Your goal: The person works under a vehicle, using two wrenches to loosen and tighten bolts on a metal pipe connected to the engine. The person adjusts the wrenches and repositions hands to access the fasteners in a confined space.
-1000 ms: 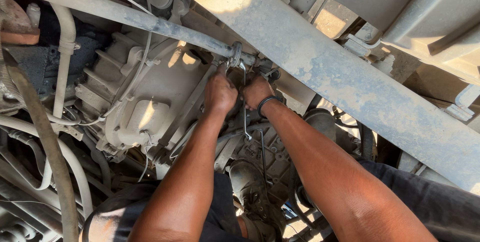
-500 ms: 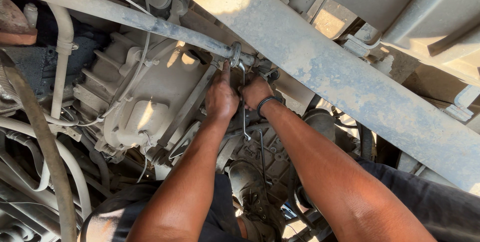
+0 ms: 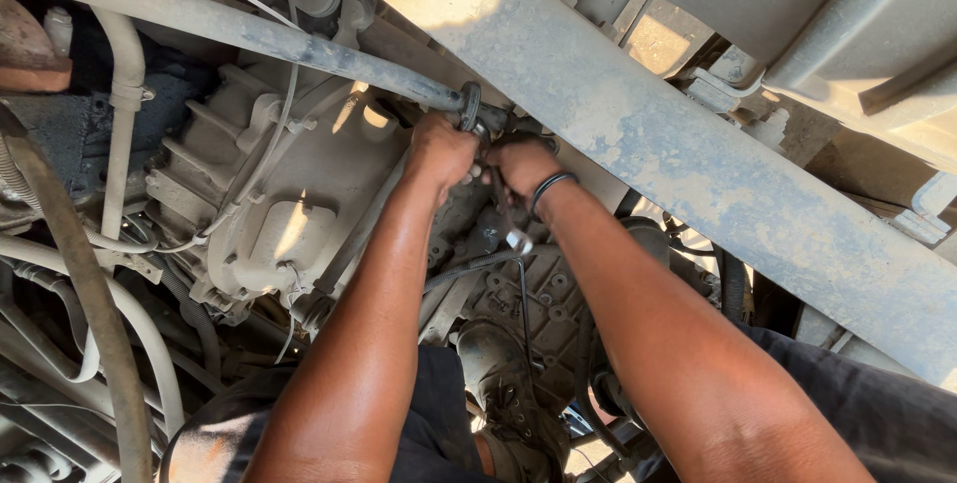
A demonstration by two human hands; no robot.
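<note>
I look up at the dusty underside of a vehicle. Both my arms reach to where a grey rod [image 3: 299, 44] ends in a ring-shaped joint [image 3: 470, 107] beside the frame beam. My left hand [image 3: 439, 151] is closed just below that joint. Wearing a black wristband, my right hand [image 3: 523, 164] sits right next to it with its fingers curled around the top of a slim metal wrench [image 3: 506, 214], which hangs down between the hands. The fitting under the fingers is hidden.
A pale ribbed gearbox housing [image 3: 269, 204] fills the left. A wide dusty frame beam [image 3: 698, 164] runs diagonally to the right. Hoses and pipes [image 3: 90, 304] crowd the left edge. Thin cables [image 3: 279, 124] cross the housing.
Both hands have crept a little closer to the rod joint. The wrench still hangs between them at nearly the same angle.
</note>
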